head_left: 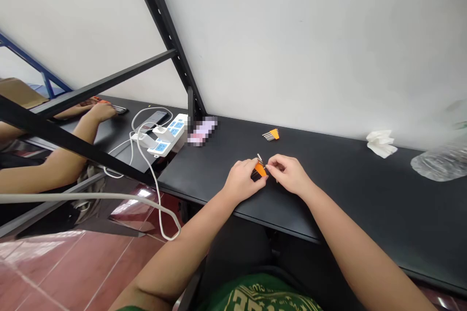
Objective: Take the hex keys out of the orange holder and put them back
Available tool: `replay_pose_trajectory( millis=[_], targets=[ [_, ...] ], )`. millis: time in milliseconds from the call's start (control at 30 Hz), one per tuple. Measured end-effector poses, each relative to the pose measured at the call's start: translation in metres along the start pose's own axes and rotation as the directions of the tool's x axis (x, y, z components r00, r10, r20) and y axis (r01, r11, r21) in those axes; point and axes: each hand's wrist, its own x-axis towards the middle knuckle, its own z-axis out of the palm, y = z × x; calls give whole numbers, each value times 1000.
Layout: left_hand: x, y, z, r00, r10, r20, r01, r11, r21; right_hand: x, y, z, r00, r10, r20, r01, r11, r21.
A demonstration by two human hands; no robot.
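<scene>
Over the black table, my left hand (243,181) is closed around an orange hex key holder (260,169), with thumb and fingertips on its sides. A silver metal end (260,158) sticks up past the holder. Close by on the right, my right hand (286,172) pinches what looks like a thin hex key at the holder's edge; the fingers hide most of it. Farther back lies a second hex key set (272,134), its orange holder carrying several metal keys that point left. Neither hand touches that set.
A white power strip (168,135) with plugs and looping white cables sits left, beside a phone (155,120). Black metal framing (171,34) rises there. Crumpled tissue (381,143) and clear plastic (443,160) lie right. A co-worker's arm (78,141) shows at far left.
</scene>
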Motion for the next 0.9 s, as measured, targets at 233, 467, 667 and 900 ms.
replay_pose_trajectory(
  millis=[233, 467, 667, 900],
  targets=[
    [0, 0, 0, 999, 18, 40, -18, 1000, 16, 2, 0, 0, 949, 254, 189, -274, 957, 93],
    [1, 1, 1, 999, -27, 22, 26, 999, 39, -1, -1, 1, 955, 225, 196, -253, 958, 132],
    [2, 2, 0, 998, -17, 68, 14, 999, 48, -1, 0, 0, 974, 92, 209, -136, 969, 208],
    [1, 2, -1, 997, -56, 46, 55, 998, 34, -1, 16, -37, 993, 105, 56, -100, 991, -85]
  ],
)
